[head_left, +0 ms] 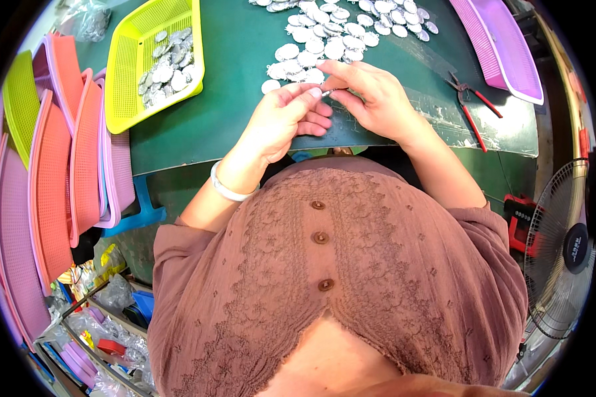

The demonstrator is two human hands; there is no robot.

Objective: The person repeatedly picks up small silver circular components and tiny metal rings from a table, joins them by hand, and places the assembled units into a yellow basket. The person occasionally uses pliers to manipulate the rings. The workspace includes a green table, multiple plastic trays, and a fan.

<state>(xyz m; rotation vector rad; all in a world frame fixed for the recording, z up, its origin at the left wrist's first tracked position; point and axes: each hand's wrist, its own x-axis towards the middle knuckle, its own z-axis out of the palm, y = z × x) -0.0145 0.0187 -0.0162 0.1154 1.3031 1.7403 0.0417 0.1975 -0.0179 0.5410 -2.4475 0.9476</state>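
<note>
A small silvery metal disc [326,93], seen nearly edge-on, is pinched between the thumb and fingers of my left hand [286,116]. The other fingers of that hand are curled, and a white bangle [228,185] circles the wrist. From the other side, my right hand [376,96] closes its thumb and a finger on the same disc, while its forefinger reaches over a loose pile. That pile of flat round metal pieces [334,47] lies just beyond both hands on the green tabletop [238,56]. The fingers partly cover the held disc.
A yellow-green basket [116,92] holding similar discs [169,69] stands at left. Red-handled pliers [471,109] lie at right, below a purple basket [520,59]. Stacked coloured baskets [49,198] fill the left side. A fan [556,245] stands at lower right.
</note>
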